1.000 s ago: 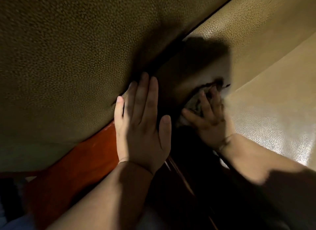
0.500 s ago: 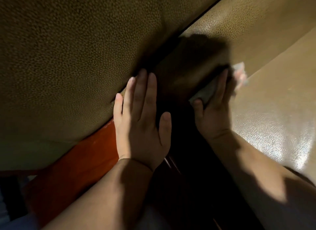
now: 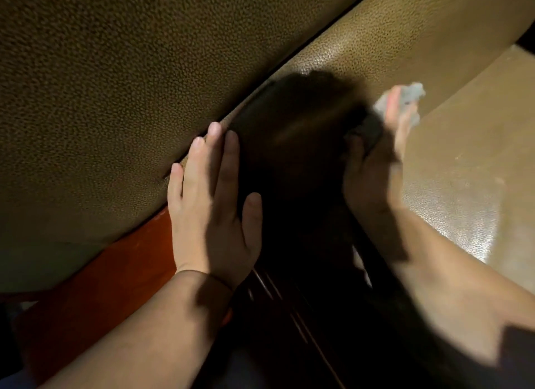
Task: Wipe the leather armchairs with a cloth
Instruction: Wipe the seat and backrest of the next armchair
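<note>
Head view: I see my right hand (image 3: 373, 168) gripping the cloth (image 3: 405, 99) at upper right, nearest the leather panel (image 3: 405, 32) running up-right, left hand (image 3: 211, 203) flat, bracing.

Leather armchair (image 3: 101, 99) is seen close up, filling the upper left and right of the frame: olive-brown pebbled leather, glossy where lit at right. A reddish wooden frame edge (image 3: 115, 273) is shown at lower left below the padding. Grey cloth (image 3: 405, 94), crumpled and motion-blurred, is held against the leather at upper right, partly shadowed.
</note>
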{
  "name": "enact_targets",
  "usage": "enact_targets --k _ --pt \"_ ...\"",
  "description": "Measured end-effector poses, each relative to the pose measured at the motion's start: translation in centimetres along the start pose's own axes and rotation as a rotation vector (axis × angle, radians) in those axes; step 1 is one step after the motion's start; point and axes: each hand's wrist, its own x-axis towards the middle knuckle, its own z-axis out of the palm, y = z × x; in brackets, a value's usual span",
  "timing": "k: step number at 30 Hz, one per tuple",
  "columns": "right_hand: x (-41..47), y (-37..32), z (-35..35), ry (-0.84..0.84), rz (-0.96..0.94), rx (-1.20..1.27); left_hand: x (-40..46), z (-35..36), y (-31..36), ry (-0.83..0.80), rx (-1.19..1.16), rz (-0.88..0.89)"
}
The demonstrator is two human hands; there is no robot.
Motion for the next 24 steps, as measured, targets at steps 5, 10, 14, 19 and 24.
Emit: enact_targets --k 5,10,14,19,24 --pt "-1.5 3.3 -3.5 -0.145 0.176 -0.086 -0.1 0.3 0.1 0.018 -0.008 -0.008" --pt "-4.1 -1.2 -6.4 -0.317 0.147 -0.025 0.7 0.5 0.0 0.009 -0.006 -0.005" --pt "-7.1 -3.2 -9.5 -0.379 0.118 -0.043 0.0 1.0 0.2 -0.137 0.175 -0.012" --pt "-7.4 -4.8 -15.2 -0.537 0.097 -0.299 0.2 -2.3 4.1 -0.451 0.166 -0.131" --pt "-7.8 -6.8 -21.6 -0.766 0.070 -0.537 -4.6 -7.8 9.8 -0.717 -0.014 -0.347"
